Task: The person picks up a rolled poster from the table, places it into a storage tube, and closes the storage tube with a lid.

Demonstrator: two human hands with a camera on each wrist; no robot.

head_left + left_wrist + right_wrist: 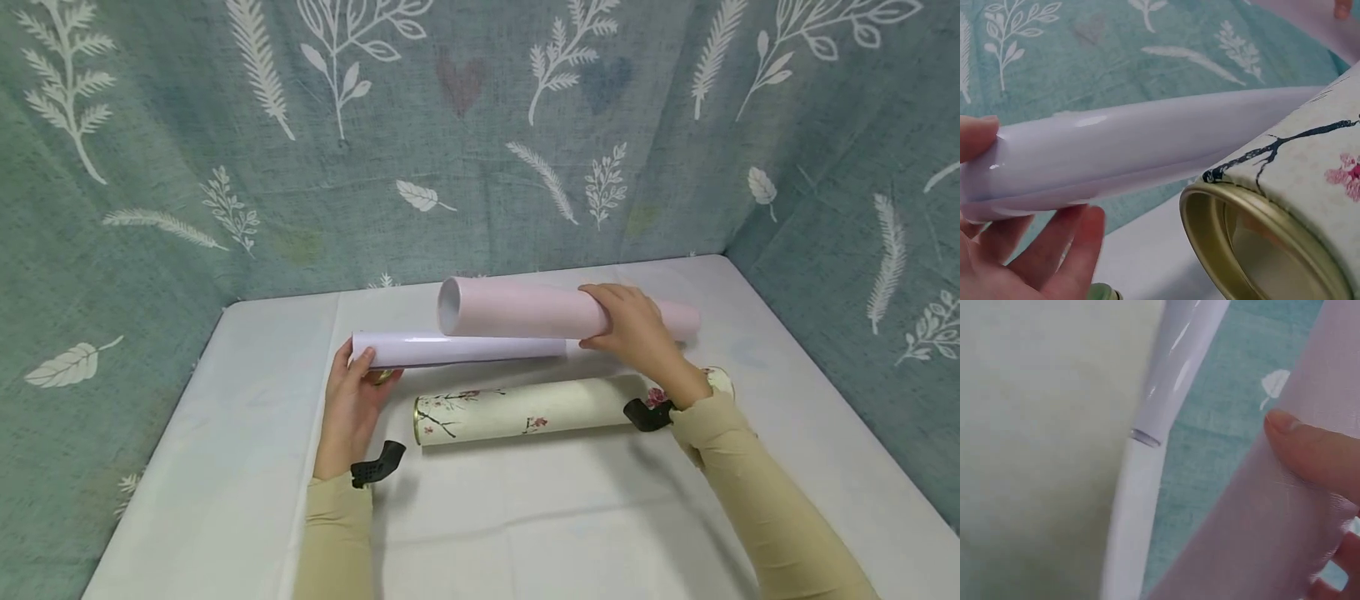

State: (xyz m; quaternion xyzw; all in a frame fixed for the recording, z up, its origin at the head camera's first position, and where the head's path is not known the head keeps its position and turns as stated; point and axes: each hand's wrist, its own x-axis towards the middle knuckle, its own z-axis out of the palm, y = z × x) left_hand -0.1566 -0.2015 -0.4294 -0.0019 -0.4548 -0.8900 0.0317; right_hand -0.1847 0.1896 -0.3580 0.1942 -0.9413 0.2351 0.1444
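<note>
Backdrop: blue-green cloth. Back wall [480, 150] spans the width of the head view; left wall [142, 283] and right wall [832, 158] meet it at angles. Left side looks greener than the back.

Prints: white sprigs, feathers [546, 183] and leaves [418, 196] scattered over the cloth. Upper back wall also carries a faded red heart [461, 81] and a faded blue heart [606, 83]. Slight vertical folds in the cloth.

Table [510, 550]: white top, far edge against the back wall, far corners rounded. Faint creases [517, 522] across the near part.

Light: diffuse; shadows [701, 521] on the top are soft-edged. Both wrist views show the same cloth, its prints readable.
</note>
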